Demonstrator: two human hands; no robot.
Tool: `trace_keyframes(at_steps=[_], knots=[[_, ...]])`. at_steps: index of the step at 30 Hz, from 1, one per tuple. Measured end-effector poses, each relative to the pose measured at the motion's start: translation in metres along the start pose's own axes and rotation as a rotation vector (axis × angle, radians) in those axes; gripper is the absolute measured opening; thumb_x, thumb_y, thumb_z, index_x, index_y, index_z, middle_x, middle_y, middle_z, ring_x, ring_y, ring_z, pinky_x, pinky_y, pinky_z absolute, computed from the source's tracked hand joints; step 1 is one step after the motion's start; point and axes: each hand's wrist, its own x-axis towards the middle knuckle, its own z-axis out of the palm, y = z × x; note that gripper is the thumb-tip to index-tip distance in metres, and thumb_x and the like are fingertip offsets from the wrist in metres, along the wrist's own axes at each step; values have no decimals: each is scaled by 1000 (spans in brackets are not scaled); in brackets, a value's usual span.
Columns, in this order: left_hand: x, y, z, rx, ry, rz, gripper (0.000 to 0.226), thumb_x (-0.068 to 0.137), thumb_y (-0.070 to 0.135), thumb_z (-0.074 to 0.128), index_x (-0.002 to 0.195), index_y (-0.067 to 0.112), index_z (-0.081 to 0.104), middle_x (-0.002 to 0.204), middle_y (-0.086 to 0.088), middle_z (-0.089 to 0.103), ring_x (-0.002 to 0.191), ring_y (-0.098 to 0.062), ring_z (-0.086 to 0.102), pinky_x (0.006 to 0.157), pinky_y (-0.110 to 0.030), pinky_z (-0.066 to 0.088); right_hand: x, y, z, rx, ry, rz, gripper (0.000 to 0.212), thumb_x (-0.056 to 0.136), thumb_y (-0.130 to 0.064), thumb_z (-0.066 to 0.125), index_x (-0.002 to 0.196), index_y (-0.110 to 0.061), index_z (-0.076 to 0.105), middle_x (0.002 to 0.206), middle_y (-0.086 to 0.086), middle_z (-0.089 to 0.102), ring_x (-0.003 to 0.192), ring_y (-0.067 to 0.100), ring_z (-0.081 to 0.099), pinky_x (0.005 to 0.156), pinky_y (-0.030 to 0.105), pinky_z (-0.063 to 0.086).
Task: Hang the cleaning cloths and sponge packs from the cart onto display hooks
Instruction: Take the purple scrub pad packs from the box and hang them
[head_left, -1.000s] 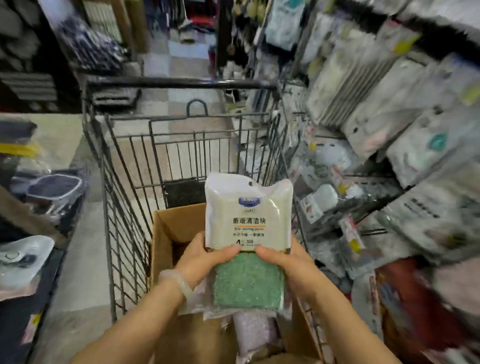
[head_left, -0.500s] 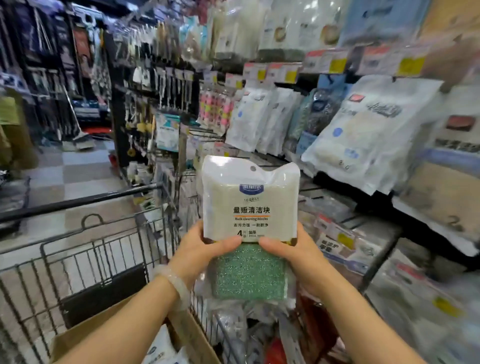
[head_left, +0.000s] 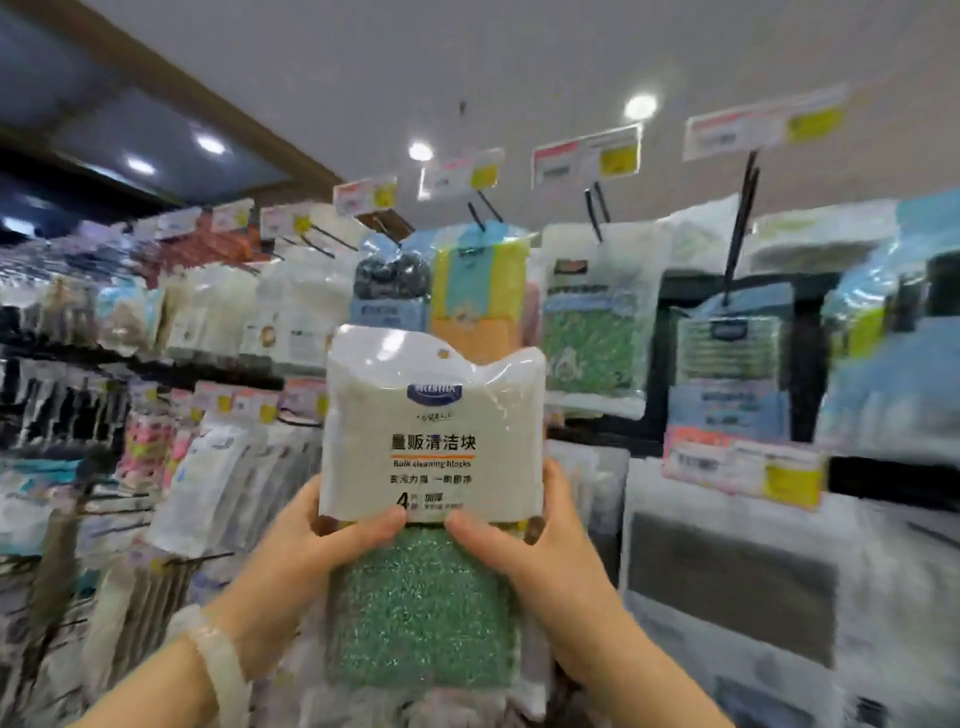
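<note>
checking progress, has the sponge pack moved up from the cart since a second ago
Yes. The sponge pack, gripped by left hand and right hand, rose from the cart to the display hooks.

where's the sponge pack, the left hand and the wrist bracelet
sponge pack (head_left: 434, 415), head view, on its white label panel
left hand (head_left: 317, 540), head view, on the back of the hand
bracelet (head_left: 221, 660), head view, on the pale band
</note>
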Motion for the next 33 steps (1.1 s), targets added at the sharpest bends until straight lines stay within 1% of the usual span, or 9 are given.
trace_keyframes(at_steps=[7, 10, 15, 18, 20, 23, 25, 29, 33], knots=[[17, 29, 69, -105, -144, 24, 85, 30, 21, 92, 109, 11, 62, 90, -5, 77, 81, -21, 73, 70, -32, 51, -13, -53, -60, -292, 170, -90, 76, 42, -65, 71, 111, -47, 46, 115, -19, 54, 95, -11, 56, 82, 16, 48], [18, 38, 95, -81, -153, 33, 104, 5, 50, 89, 99, 12, 65, 79, -1, 77, 69, -15, 73, 59, -24, 51, -18, -71, -80, -439, 227, -98, 66, 41, -72, 65, 100, -48, 48, 106, -23, 44, 92, -16, 47, 72, 10, 38], [26, 50, 129, -85, -205, 108, 103, 25, 74, 75, 111, 21, 60, 82, 11, 76, 80, -6, 69, 63, -15, 45, -23, -95, -108, -463, 303, -99, 56, 46, -60, 75, 93, -37, 58, 96, -16, 67, 82, -4, 64, 68, 14, 52], [44, 52, 141, -149, -108, 108, 114, 36, 76, 65, 122, 3, 55, 88, -8, 75, 94, -20, 68, 76, -28, 52, -21, -107, -122, -475, 370, -116, 41, 59, -49, 78, 91, -34, 57, 87, -19, 69, 77, -8, 63, 64, 10, 51], [57, 51, 148, -270, -85, 70, 96, 48, 70, 67, 108, -4, 58, 95, -27, 69, 103, -40, 61, 88, -48, 47, -19, -118, -129, -454, 407, -120, 40, 63, -46, 78, 94, -34, 56, 91, -16, 70, 82, -2, 66, 76, 24, 56], [74, 46, 149, -272, -128, 47, 33, 76, 36, 63, 98, 12, 64, 70, 4, 75, 67, -12, 70, 61, -30, 49, -12, -133, -141, -366, 440, -126, 45, 67, -40, 79, 102, -25, 55, 97, -7, 71, 88, 12, 70, 79, 36, 58], [87, 44, 145, -222, -78, 74, 12, 88, 24, 57, 94, 15, 63, 71, 2, 75, 64, -13, 70, 55, -28, 51, -5, -143, -150, -363, 496, -151, 45, 67, -38, 79, 102, -23, 54, 98, -3, 71, 85, 15, 71, 75, 35, 59], [98, 41, 129, -197, -5, 86, 8, 91, 22, 56, 94, 17, 60, 98, -13, 68, 92, -33, 64, 87, -49, 50, 12, -158, -161, -408, 536, -182, 40, 69, -34, 79, 98, -24, 53, 95, -3, 70, 81, 13, 71, 70, 30, 59], [100, 38, 106, -244, 70, 54, 14, 92, 22, 54, 102, 13, 58, 102, -14, 67, 93, -33, 64, 86, -49, 50, 36, -166, -168, -487, 559, -174, 52, 70, -34, 79, 112, -15, 54, 106, 4, 68, 95, 21, 67, 87, 41, 55]])
